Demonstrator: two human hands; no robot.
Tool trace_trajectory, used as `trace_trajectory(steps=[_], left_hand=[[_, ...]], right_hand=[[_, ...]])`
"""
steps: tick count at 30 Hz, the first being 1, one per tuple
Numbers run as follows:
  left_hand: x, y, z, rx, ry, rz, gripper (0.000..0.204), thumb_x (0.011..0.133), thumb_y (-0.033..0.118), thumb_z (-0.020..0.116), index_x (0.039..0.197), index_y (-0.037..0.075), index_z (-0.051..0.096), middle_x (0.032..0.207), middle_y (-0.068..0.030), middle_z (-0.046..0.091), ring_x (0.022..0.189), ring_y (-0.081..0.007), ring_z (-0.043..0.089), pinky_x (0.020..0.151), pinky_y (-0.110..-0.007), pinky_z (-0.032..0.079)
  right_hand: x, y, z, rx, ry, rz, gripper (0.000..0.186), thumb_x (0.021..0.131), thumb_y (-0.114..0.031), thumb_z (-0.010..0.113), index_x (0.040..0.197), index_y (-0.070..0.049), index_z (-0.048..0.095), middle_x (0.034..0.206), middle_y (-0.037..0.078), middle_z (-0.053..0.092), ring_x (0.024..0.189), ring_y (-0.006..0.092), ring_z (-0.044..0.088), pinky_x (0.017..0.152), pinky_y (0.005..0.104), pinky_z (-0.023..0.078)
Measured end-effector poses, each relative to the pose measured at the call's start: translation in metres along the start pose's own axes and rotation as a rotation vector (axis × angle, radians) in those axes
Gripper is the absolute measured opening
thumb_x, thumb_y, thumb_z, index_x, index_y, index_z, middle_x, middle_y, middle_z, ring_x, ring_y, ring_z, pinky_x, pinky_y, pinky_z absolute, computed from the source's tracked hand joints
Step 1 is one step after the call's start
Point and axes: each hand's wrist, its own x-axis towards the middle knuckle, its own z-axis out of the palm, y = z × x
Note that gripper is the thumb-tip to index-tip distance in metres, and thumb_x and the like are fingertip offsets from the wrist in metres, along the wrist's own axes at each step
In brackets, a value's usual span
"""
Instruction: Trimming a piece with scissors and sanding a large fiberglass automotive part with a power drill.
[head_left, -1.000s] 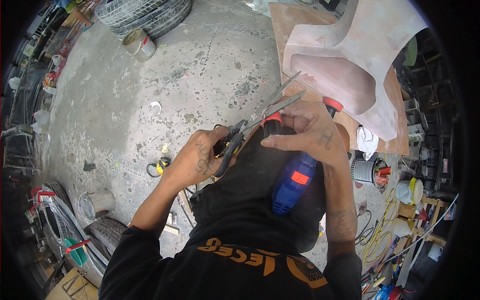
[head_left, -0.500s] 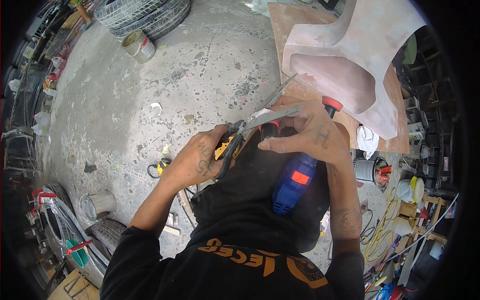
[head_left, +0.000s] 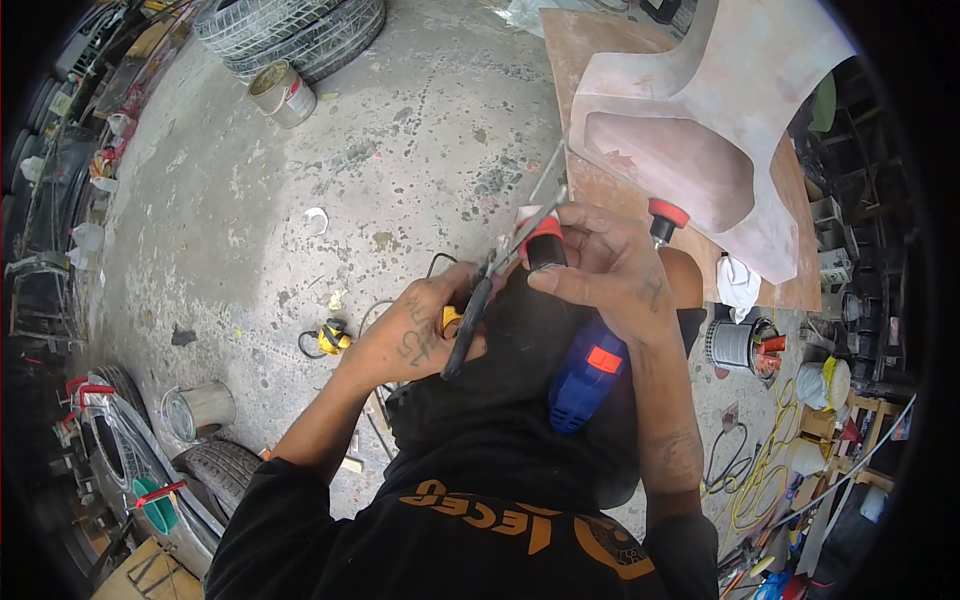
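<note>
My left hand is closed round the black and yellow handles of a pair of scissors. Their blades are parted and reach up across the rim of a small round pad, black with a red edge. My right hand pinches this pad between thumb and fingers. A bit of whitish sheet shows at the pad's top, beside the blades. Below my right hand a blue power tool lies on my lap, partly covered by the hand. Another red and black pad sticks out beyond my right hand on a metal shaft.
A large pale moulded panel lies on a brown board at the upper right. White cloth hangs at its edge. Tyres and a paint can stand at the far left. A yellow cable coils on the floor at right.
The scissors have turned more upright, and their blades have moved off my right fingers to the pad's edge. The pad is tilted up more, showing its red rim and black side.
</note>
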Motion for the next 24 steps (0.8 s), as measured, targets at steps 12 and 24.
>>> trace_trajectory(steps=[12, 24], left_hand=[[-0.001, -0.004, 0.005, 0.185, 0.116, -0.031, 0.073, 0.076, 0.018, 0.082, 0.135, -0.007, 0.048, 0.103, -0.0306, 0.069, 0.094, -0.0485, 0.067, 0.082, -0.048, 0.053], [0.000, 0.001, 0.003, 0.184, 0.106, 0.000, 0.059, 0.078, 0.017, 0.081, 0.127, -0.005, 0.055, 0.084, -0.0268, 0.066, 0.083, -0.0475, 0.065, 0.075, -0.048, 0.051]], right_hand=[[-0.003, -0.002, -0.002, -0.102, -0.043, -0.059, 0.048, 0.075, 0.006, 0.085, 0.119, 0.012, 0.065, 0.111, 0.011, 0.068, 0.107, 0.0181, 0.066, 0.097, 0.0316, 0.054], [-0.003, -0.005, 0.002, -0.242, -0.021, -0.108, 0.033, 0.076, 0.004, 0.084, 0.106, 0.010, 0.071, 0.101, 0.007, 0.064, 0.094, 0.0157, 0.065, 0.088, 0.0294, 0.055]])
